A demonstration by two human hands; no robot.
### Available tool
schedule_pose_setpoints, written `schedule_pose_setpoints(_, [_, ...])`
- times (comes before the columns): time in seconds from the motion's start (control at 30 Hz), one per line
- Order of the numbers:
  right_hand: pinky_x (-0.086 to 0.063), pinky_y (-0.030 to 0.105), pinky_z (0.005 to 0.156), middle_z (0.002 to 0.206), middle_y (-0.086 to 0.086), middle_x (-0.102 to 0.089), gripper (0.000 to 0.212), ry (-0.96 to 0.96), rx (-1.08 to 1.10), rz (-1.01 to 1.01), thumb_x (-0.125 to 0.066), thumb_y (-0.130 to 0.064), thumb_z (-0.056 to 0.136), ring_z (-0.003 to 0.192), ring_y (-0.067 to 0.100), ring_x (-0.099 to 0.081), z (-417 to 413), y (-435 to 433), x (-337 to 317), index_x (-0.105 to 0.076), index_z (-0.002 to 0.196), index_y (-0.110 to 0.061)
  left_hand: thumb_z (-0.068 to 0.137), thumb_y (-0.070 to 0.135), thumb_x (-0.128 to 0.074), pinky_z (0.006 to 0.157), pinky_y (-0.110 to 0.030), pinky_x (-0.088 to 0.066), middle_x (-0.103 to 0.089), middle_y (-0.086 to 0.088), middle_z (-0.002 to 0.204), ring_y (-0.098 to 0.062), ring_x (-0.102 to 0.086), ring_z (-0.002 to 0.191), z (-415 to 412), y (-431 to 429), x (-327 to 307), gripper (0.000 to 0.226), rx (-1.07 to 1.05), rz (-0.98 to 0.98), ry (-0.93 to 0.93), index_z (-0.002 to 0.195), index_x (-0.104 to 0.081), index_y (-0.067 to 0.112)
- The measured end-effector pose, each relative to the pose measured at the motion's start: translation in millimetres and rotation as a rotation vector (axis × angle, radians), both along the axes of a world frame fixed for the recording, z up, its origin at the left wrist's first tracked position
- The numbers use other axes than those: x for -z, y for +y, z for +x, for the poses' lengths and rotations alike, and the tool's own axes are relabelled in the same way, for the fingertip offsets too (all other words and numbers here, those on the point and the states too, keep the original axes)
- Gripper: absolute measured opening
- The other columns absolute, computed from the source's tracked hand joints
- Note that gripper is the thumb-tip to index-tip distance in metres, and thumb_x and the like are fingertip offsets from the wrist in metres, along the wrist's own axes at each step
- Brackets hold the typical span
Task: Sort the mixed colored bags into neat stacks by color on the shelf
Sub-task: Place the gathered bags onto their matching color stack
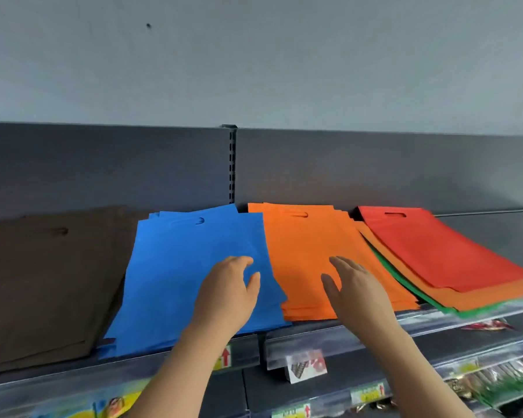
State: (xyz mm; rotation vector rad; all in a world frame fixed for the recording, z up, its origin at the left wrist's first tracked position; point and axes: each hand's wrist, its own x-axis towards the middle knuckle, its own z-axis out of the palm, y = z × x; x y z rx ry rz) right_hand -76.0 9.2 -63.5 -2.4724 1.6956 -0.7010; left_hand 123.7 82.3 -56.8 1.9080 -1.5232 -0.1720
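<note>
Four piles on the shelf (329, 333). Far left: brown stack (49, 282), flat and roughly squared.

Next: blue stack (175, 267), skewed, with its back corners fanned out. My left hand (227, 294) is over its near right part, fingers loosely bent, gripping nothing. Can't tell if they touch the top bag.

Then orange stack (302, 257), fairly tidy. My right hand (357, 291) hovers over its near part, fingers straight, empty.

Far right: mixed pile with red bag (435, 248) on top, orange bag (480, 297) under it, and green bag (429, 300) edge poking out below.

Handling guess: thin fabric, light, floppy, and the layers slide, so a stack will likely shear if pushed from one side. I'd pinch a bag at a corner or the cut-out handle end and lift it clear. Square stacks with flat palms on both sides.
</note>
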Motion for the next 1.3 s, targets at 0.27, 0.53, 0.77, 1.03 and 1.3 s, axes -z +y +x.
schedule_pose_setpoints(0.27, [-0.046,0.037,0.087,0.116,0.007,-0.063,0.031,0.031,0.164,0.030,-0.052,-0.029,0.093,0.108,0.028,-0.055,-130.6,-54.3,4.4,-0.059,0.114,-0.008,0.096,0.033,-0.049,0.100,-0.025,-0.041,-0.055,0.003,0.134,-0.012,-0.050,0.122,-120.3,-80.6,7.7,0.039,0.130,0.008,0.019,0.132,-0.053,0.018])
schedule_pose_setpoints(0.53, [-0.042,0.034,0.095,0.127,0.006,-0.059,0.036,0.031,0.267,0.032,-0.050,-0.029,0.094,0.118,0.026,-0.052,-200.2,-98.2,14.1,-0.056,0.124,-0.008,0.097,0.030,-0.048,0.102,-0.026,-0.041,-0.054,0.001,0.135,-0.013,-0.049,0.124,-192.3,-145.8,8.8,0.040,0.288,0.048,0.000,0.133,-0.052,0.016])
schedule_pose_setpoints(0.77, [-0.040,0.033,0.098,0.125,0.005,-0.058,0.035,0.087,0.351,0.077,-0.047,-0.032,0.096,0.119,0.024,-0.051,-251.0,-136.9,21.0,-0.055,0.122,-0.009,0.098,0.030,-0.047,0.094,-0.029,-0.046,-0.054,-0.003,0.130,-0.017,-0.054,0.115,-237.9,-194.2,12.6,0.038,0.368,0.134,-0.062,0.131,-0.054,0.013])
schedule_pose_setpoints(1.03, [-0.041,0.034,0.090,0.105,0.003,-0.060,0.034,0.182,0.337,0.187,-0.043,-0.043,0.094,0.104,0.025,-0.055,-306.3,-197.3,32.5,-0.057,0.100,-0.013,0.094,0.033,-0.054,0.089,-0.027,-0.046,-0.057,-0.006,0.124,-0.021,-0.055,0.109,-281.1,-233.7,24.6,0.040,0.249,0.316,-0.021,0.126,-0.050,0.009])
schedule_pose_setpoints(1.3, [-0.042,0.031,0.090,0.113,-0.005,-0.065,0.025,0.017,0.034,0.109,-0.052,-0.029,0.092,0.108,0.020,-0.055,-317.9,-209.9,47.1,-0.066,0.111,-0.022,0.080,0.023,-0.075,0.077,-0.029,-0.043,-0.058,-0.009,0.117,-0.026,-0.057,0.102,-306.6,-250.7,31.0,0.051,-0.050,0.235,0.442,0.118,-0.046,0.006])
